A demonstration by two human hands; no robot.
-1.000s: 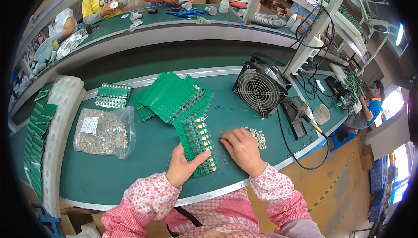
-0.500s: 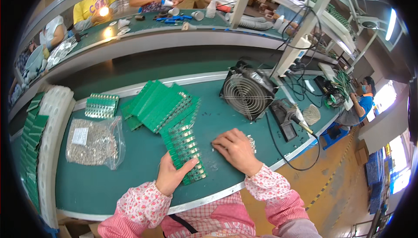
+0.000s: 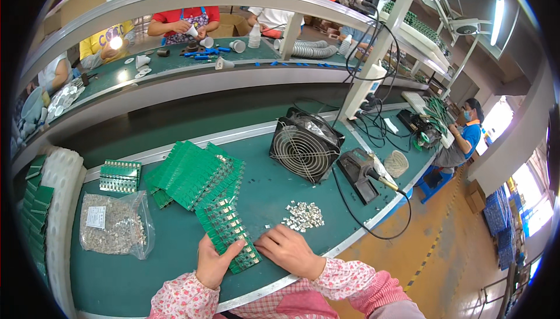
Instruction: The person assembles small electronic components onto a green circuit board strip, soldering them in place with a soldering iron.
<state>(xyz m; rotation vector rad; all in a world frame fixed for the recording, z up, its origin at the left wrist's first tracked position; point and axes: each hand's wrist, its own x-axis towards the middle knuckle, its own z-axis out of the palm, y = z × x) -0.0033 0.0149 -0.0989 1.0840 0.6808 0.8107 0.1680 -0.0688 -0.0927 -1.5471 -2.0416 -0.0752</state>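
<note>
Circuit board (image 3: 226, 225) held near its lower end in left hand (image 3: 213, 262), over the bench (image 3: 122, 278); right hand (image 3: 291, 253) beside its right edge, bunched narrow, hold impossible to tell; loose metallic pieces (image 3: 303, 217) just beyond.

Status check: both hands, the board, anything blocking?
Left hand holding green circuit board. Right hand close by its right edge; grip unclear. Small loose parts heaped beyond right hand, not blocking.

Electronics workshop, circuit boards (image 3: 188, 174), soldering iron (image 3: 385, 183)
</note>
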